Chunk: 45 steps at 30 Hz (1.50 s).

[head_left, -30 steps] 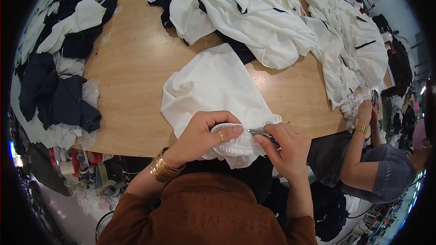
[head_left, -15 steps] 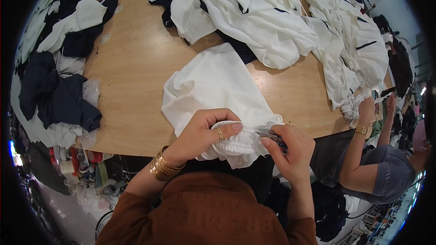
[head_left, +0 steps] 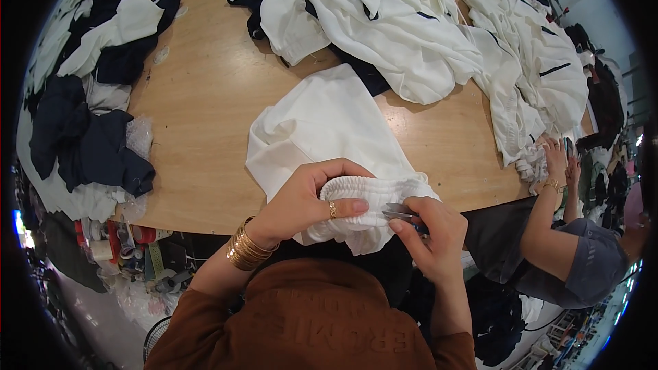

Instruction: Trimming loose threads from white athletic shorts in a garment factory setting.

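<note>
A white garment [head_left: 329, 116] lies on the table, its gathered elastic waistband [head_left: 353, 195] lifted at the near edge. My left hand [head_left: 308, 195], with a ring and gold bangles, is closed on the waistband, thumb on top and fingers partly hidden inside it. Thread snips [head_left: 403, 212] with grey blades are held in my right hand [head_left: 433, 233], between thumb and fingers. Their blades point left at the band, a little right of my left thumb. The blades look slightly apart; whether a thread lies between them is too small to tell.
A big heap of white garments with navy trim [head_left: 384, 27] covers the far middle and right. Navy and white clothes [head_left: 103, 137] hang over the left edge by bubble wrap [head_left: 138, 138]. To the right, a co-worker's hands [head_left: 556, 157] handle white cloth; another person's hands show far right.
My right hand with the snips has shifted slightly left and down, and the waistband is spread wider. The co-worker's hands at the right have drawn closer together.
</note>
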### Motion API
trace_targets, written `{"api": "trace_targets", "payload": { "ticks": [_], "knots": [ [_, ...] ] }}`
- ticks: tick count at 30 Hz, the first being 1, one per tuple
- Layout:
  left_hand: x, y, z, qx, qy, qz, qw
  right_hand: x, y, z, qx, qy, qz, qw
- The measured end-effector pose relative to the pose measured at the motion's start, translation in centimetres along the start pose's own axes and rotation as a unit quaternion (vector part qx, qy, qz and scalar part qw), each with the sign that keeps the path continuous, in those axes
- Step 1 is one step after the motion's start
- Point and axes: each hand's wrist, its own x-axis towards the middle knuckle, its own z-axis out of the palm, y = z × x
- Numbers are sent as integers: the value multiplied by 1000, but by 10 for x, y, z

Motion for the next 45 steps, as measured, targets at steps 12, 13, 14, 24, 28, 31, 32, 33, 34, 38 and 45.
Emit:
{"api": "trace_targets", "payload": {
  "ticks": [12, 13, 14, 24, 28, 31, 32, 33, 34, 38, 45],
  "knots": [
    [4, -5, 4, -161, -28, 2, 987, -3, 3, 13, 58, 23, -22, 998],
    [4, -5, 3, -146, -20, 7, 989, -3, 4, 12, 58, 22, -21, 998],
    [4, -6, 3, -130, -12, 11, 991, -4, 4, 9, 55, 28, -12, 998],
    [1, 0, 5, -82, 5, 32, 996, -3, -12, -9, -8, 26, 22, 999],
    [1, 1, 5, -73, 3, 38, 997, -4, -13, -9, -17, 27, 4, 999],
    [0, 2, 5, -68, 2, 37, 997, -4, -16, -13, -22, -4, 28, 999],
    [0, 3, 5, -67, 3, 36, 997, -3, -16, -13, -31, -9, 17, 999],
    [0, 3, 5, -67, 3, 37, 997, -3, -16, -13, -39, -15, 6, 999],
    [0, 2, 5, -59, 5, 43, 997, -3, -15, -13, -39, -15, 6, 999],
    [0, 3, 5, -51, 9, 53, 997, -2, -13, -13, -21, -30, -15, 999],
    [0, 4, 3, -52, 1, 41, 998, 1, -12, -9, 60, 19, 54, 997]
  ]
}}
